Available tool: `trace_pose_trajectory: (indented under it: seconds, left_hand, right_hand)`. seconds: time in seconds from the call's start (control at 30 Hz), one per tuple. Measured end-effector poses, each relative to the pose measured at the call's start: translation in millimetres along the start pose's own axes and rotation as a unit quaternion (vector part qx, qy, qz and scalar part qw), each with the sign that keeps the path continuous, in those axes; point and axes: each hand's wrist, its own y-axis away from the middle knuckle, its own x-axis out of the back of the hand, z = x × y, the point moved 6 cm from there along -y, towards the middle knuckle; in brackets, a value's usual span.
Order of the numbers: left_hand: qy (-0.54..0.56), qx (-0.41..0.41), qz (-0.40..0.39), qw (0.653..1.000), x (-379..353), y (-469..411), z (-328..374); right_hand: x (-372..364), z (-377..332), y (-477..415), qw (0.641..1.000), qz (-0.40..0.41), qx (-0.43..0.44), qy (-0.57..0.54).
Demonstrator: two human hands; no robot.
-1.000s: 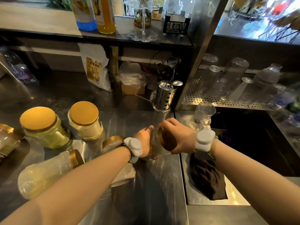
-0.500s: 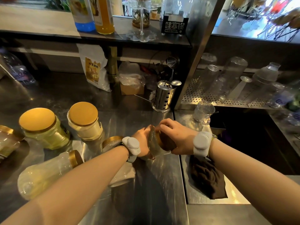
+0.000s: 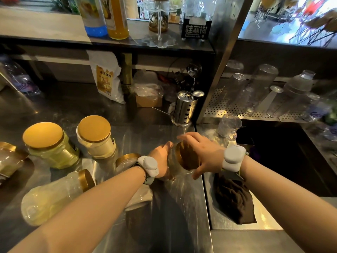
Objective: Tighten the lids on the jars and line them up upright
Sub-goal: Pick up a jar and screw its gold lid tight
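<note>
Held jar (image 3: 172, 162): off the counter (image 3: 175, 216), tipped on its side between both hands, near the middle of the view, lid (image 3: 185, 158) facing right.

Left hand (image 3: 160, 160): wrapped round the jar's clear body, holding it firm.

Right hand (image 3: 203, 156): palm over the lid, fingers spread above the rim and thumb below. Whether it is clamped or loose on the lid, cannot tell.

Judgement: this jar is in mid-tightening and not yet set down.

Done, as it looks: two capped jars stand upright side by side at the left, the yellow-green jar (image 3: 49, 148) and the pale jar (image 3: 96, 139), close together but apart. How tight their lids are cannot be seen.

Left to do, as it looks:
- lying jar (image 3: 52, 198) at front left, on its side, gold cap on;
- half-hidden jar (image 3: 125, 160) just behind the left wrist, lid tilted;
- edge jar (image 3: 8, 158), cut off at the left border, position unclear.

Further out: dark cloth (image 3: 235, 199) on the right-hand ledge, steel utensil holder (image 3: 184, 108) behind the hands.
</note>
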Motion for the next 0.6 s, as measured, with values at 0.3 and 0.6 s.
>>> trace_pose_trajectory:
  seconds: [0.3, 0.6]
  left_hand:
    - [0.008, -0.024, 0.002, 1.0, -1, 2, 1]
    - [-0.029, -0.015, -0.011, 0.999, -4, 0, -3]
  right_hand:
    - [0, 9, -1, 0.997, -0.012, -0.068, 0.019]
    - [-1, -3, 1, 0.999, 0.001, 0.045, 0.026]
